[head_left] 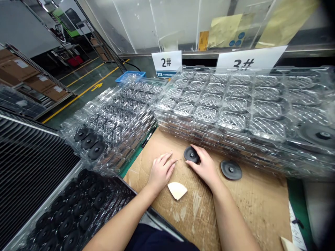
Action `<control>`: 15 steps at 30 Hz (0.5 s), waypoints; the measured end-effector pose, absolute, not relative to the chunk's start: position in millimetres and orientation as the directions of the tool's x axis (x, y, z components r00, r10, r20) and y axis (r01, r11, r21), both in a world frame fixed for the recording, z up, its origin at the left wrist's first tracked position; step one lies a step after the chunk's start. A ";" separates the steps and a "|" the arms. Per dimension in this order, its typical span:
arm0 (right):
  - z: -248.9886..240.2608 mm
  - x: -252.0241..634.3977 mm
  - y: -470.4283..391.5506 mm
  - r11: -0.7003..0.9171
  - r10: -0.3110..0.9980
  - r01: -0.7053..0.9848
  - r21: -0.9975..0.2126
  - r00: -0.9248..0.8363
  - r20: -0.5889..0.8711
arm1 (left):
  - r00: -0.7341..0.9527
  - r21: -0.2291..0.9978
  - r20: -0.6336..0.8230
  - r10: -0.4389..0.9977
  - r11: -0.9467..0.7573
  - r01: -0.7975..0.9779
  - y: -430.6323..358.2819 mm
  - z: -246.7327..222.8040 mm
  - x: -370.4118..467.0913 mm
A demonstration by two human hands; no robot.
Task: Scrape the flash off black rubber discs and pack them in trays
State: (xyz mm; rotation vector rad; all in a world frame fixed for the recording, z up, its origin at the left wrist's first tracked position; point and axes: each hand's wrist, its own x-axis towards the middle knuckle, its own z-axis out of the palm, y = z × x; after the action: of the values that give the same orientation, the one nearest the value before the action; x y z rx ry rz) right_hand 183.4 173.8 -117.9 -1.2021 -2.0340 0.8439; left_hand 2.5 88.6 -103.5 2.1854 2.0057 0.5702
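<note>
My right hand (205, 164) grips a round black disc (191, 154) with a small metal hub, thumb and fingers at its right edge. To its left, my left hand (161, 171) is closed in a pinch over the cardboard (195, 209). Something thin and tiny seems to show at its fingertips, too small to name. Just below that hand lies a cream-coloured wedge (177, 190) with a curved edge. A second black disc (231, 169) rests flat on the cardboard, right of my right hand.
Stacked clear plastic trays (209, 104) stand behind the cardboard. Another tray stack (115, 115) at the left carries several black discs. A lower tray (70, 205) at the near left is filled with discs. Signs marked 2# (166, 63) and 3# (244, 62) stand behind.
</note>
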 end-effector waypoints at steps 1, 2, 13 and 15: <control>-117.9 183.4 173.8 0.382 0.900 0.502 -0.776 -0.393 0.189 | 0.051 0.337 0.189 0.981 -0.113 0.935 88.6 -103.6 2.5; -117.9 183.4 173.8 0.383 0.900 0.501 -0.776 -0.393 0.190 | 0.051 0.337 0.185 0.981 -0.112 0.935 88.6 -103.6 2.5; -118.3 183.4 173.8 0.382 0.901 0.512 -0.769 -0.391 0.187 | 0.051 0.322 0.125 0.991 -0.089 0.942 89.0 -103.3 2.7; -118.7 182.9 174.3 0.380 0.902 0.514 -0.769 -0.388 0.186 | 0.059 0.311 0.113 0.992 -0.092 0.946 90.4 -103.0 3.4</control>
State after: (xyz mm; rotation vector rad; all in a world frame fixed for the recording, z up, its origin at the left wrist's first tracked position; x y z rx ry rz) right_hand 182.9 174.3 -118.7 -1.2135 -2.0388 0.8331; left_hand 3.4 90.4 -103.0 2.1684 2.0057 0.4467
